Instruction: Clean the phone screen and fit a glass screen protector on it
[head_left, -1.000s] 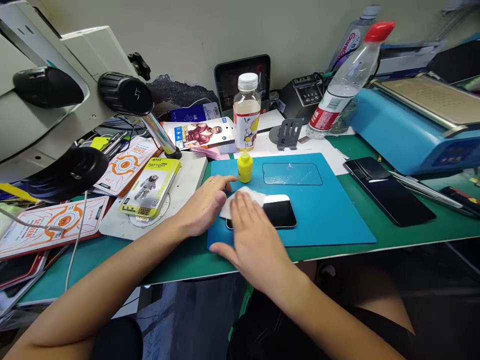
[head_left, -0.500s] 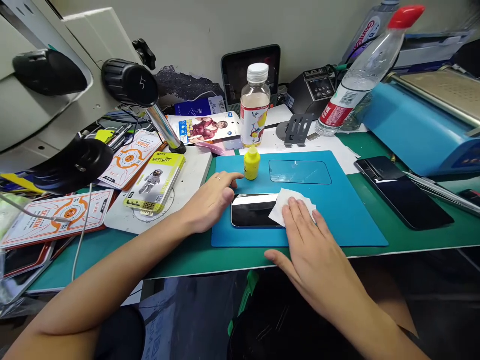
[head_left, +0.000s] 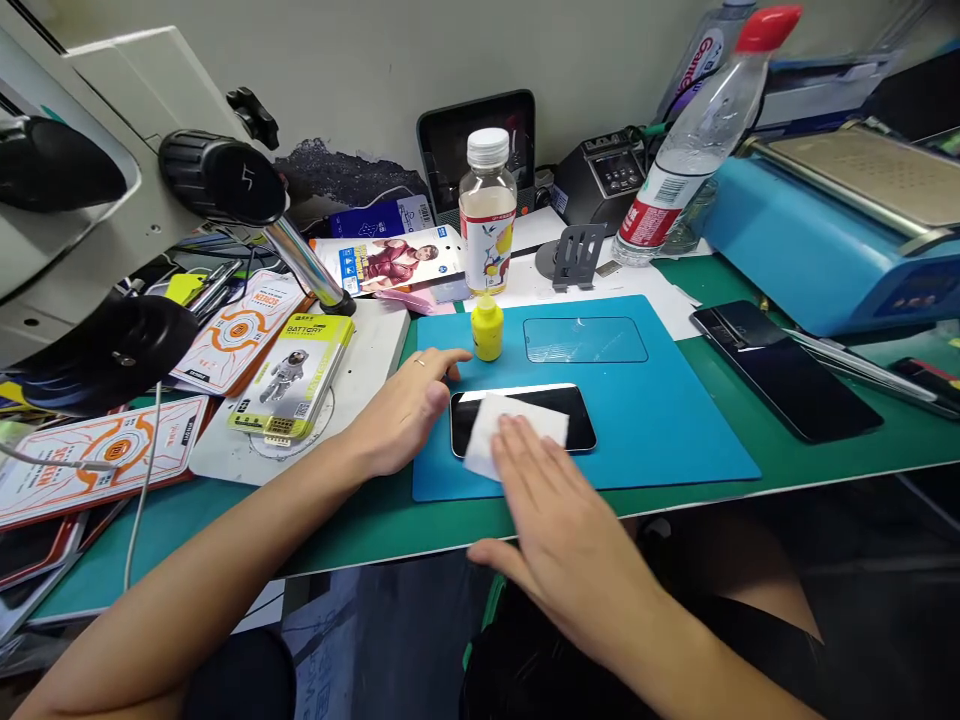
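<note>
A smartphone [head_left: 581,420] lies screen up on a blue mat [head_left: 675,440], its black glass partly covered by a white wipe [head_left: 481,440]. My right hand [head_left: 551,500] presses that wipe onto the screen with flat fingers, thumb held out to the side. At the phone's left end is my left hand [head_left: 401,410], open, with its fingers extended; whether it touches the phone I cannot tell. Just beyond its fingertips stands a small yellow bottle [head_left: 487,332]. A clear screen protector with a dark border [head_left: 585,340] rests farther back on the mat.
A microscope arm [head_left: 221,175] overhangs the left, above boxed screens [head_left: 112,450] and a battery pack [head_left: 292,370]. Behind the mat stand a drink bottle [head_left: 487,235] and a phone stand [head_left: 577,255]. To the right are a dark phone [head_left: 787,375], a tilted red-capped bottle [head_left: 675,190] and a blue machine [head_left: 802,235].
My right hand has slid left with the wipe, from the phone's right end to its left and middle. My left hand stays beside the phone. The whole view has shifted slightly.
</note>
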